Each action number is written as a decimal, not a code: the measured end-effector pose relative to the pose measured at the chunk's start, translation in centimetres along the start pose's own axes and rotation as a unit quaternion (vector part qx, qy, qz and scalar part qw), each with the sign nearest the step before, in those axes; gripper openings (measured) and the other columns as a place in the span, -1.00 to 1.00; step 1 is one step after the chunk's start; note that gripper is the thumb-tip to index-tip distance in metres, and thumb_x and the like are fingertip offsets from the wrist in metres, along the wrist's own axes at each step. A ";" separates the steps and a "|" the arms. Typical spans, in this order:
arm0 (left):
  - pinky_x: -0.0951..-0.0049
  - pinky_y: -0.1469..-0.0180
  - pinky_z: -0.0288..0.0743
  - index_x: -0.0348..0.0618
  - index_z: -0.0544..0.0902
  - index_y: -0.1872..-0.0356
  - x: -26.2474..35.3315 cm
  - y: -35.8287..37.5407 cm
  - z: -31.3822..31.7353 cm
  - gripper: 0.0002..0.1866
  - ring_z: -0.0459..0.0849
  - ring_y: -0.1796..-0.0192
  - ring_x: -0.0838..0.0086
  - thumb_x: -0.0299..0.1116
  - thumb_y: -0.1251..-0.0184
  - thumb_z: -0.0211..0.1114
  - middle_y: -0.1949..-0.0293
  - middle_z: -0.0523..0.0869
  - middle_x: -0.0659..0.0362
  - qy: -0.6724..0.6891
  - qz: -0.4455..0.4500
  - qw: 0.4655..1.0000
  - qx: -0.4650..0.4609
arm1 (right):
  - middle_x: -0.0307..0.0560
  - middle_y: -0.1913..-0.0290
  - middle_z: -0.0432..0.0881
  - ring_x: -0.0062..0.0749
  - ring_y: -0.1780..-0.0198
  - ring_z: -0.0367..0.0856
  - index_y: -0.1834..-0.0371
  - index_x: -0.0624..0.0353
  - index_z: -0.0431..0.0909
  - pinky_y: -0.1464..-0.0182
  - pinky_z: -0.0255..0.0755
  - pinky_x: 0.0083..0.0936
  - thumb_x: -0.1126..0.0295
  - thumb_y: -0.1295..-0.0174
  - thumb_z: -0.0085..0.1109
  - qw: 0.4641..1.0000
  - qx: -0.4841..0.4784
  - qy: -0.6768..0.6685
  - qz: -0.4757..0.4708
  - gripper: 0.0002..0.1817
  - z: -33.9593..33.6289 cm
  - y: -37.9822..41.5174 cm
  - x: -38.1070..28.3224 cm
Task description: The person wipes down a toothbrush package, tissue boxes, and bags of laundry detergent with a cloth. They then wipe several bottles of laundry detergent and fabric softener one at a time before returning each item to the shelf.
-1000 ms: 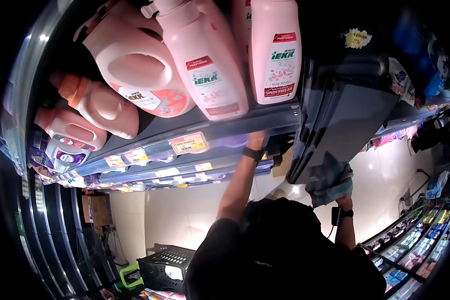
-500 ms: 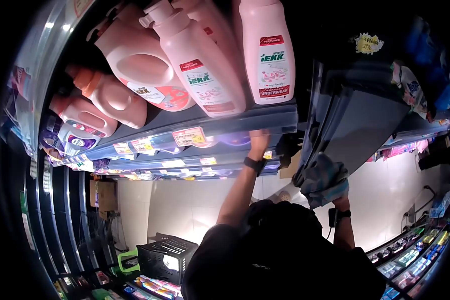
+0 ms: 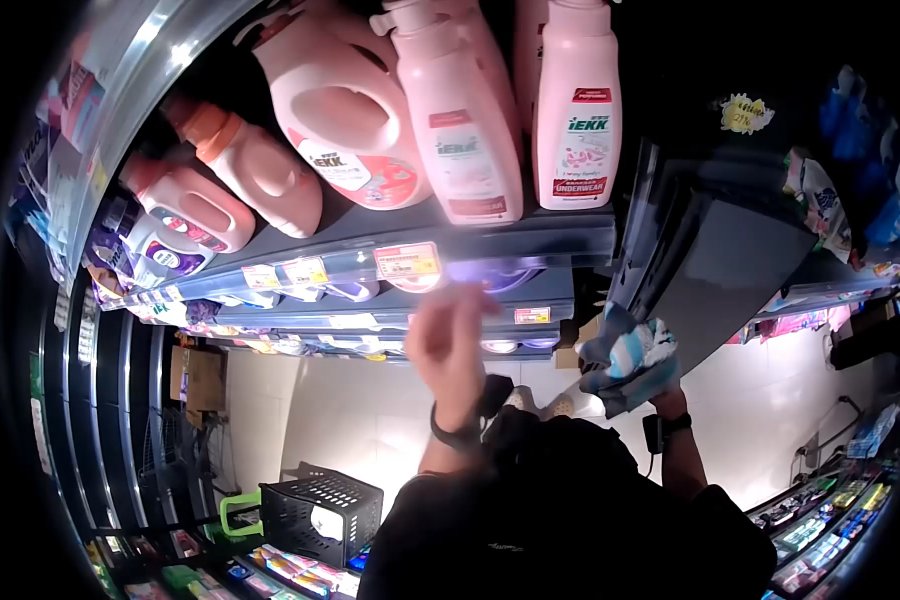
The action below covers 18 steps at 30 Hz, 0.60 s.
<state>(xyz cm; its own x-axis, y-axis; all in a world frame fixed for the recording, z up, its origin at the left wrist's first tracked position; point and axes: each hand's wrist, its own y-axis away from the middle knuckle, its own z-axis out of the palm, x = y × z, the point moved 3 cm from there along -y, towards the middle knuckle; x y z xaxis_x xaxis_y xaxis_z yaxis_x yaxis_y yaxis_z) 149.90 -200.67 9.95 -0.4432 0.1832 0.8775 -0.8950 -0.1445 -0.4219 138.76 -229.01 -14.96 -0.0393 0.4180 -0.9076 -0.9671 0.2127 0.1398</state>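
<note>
right hand (image 3: 642,372) gripping cloth (image 3: 625,352), left hand (image 3: 448,335) bare

Pink bottles: six are standing on the top shelf, two tall (image 3: 577,110) (image 3: 467,130), one big jug (image 3: 345,120) and three smaller (image 3: 255,165) (image 3: 190,205) (image 3: 160,250).
Hands: two are showing, left (image 3: 448,335) and right (image 3: 640,375).
Cloths: one (image 3: 625,355) is being held.
Watches: two (image 3: 455,435) (image 3: 662,428) are being worn.
Baskets: one black (image 3: 325,515) is sitting on the floor.
</note>
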 end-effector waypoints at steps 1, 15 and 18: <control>0.57 0.22 0.41 -0.33 0.55 0.30 0.8 -1.0 0.1 -0.92 0.58 0.33 0.52 -0.53 -0.33 0.10 0.41 0.64 0.13 -0.034 0.034 0.998 0.028 | -0.14 -0.16 0.40 -0.38 -0.15 0.40 -0.25 0.11 0.28 -0.24 0.29 -0.41 0.21 -0.44 -0.23 0.999 0.003 -0.037 0.005 -0.60 0.5 -0.2 0.0; 0.27 -0.18 0.28 -0.42 0.23 -0.24 -0.3 -7.3 3.5 -0.19 0.42 -0.15 0.16 -0.36 0.02 0.47 -0.12 0.43 -0.13 -0.320 0.216 0.923 -0.002 | -0.25 -0.02 0.48 -0.55 0.02 0.48 -0.13 0.15 0.39 -0.03 0.41 -0.58 0.31 -0.37 -0.09 0.980 0.098 -0.174 -0.008 -0.68 3.4 2.8 1.4; 0.25 -0.12 0.31 -0.40 0.25 -0.23 -0.4 -7.8 3.5 -0.16 0.41 -0.11 0.12 -0.33 0.08 0.51 -0.06 0.45 -0.11 -0.254 0.159 0.954 -0.027 | -0.25 -0.02 0.48 -0.55 0.02 0.48 -0.10 0.16 0.43 0.01 0.43 -0.56 0.30 -0.35 -0.05 0.993 0.098 -0.056 -0.043 -0.68 3.4 4.0 1.2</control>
<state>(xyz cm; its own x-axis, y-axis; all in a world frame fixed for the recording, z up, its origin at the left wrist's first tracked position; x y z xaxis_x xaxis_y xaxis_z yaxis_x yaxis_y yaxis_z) 157.23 -203.06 13.74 -0.6237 -0.3588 0.6944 -0.7266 -0.0614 -0.6843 135.68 -224.61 -14.11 0.0808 0.4840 -0.8713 -0.8975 0.4156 0.1476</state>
